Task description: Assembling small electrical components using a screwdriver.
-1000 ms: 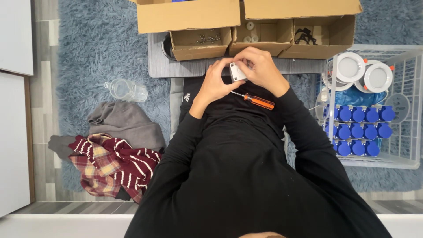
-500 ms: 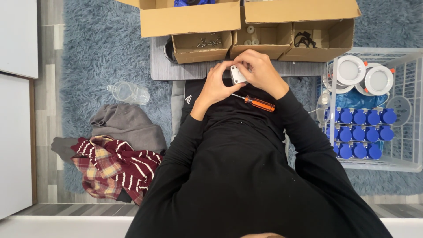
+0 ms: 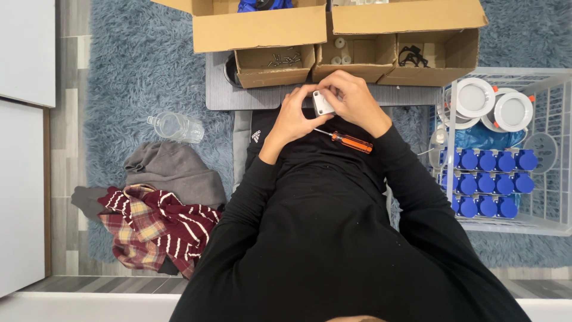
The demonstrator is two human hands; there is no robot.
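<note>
Work in hand: both hands hold a small white block [image 3: 323, 102] over the lap, at the near edge of a grey tray [image 3: 214, 98].
Left hand [image 3: 296, 116]: fingers curl round the block's left and lower side, closed on it, thumb up against its edge.
Right hand [image 3: 353, 101]: cups the block from the right and above, fingers folded over its top; closed on it too.
Block's place: between the two hands, at 12 o'clock from the person's chest and at 6 o'clock from the middle box.
Block's look: white, squarish with rounded corners, one flat pale face turned up; the rest is hidden by the fingers, so I cannot tell whether it is whole or opened.
Screwdriver [image 3: 348, 141]: orange handle, lies loose on the black sleeve-and-lap area at 5 o'clock from the block; neither hand touches it.
How far along: judged from this, the block is being handled by fingers only, the tool is set aside.
Done items: a white basket [image 3: 560, 223] at 3 o'clock holds rows of blue parts [image 3: 485, 182] and round white discs [image 3: 494, 104]; whether these are finished I cannot tell.
Supplies: cardboard boxes [image 3: 357, 53] at 12 o'clock, one with small screws [image 3: 283, 58], one with white bits, one with a black piece.
Elsewhere: a clear bottle [image 3: 176, 126] and heaped clothes [image 3: 158, 209] at 9 o'clock on the rug.
</note>
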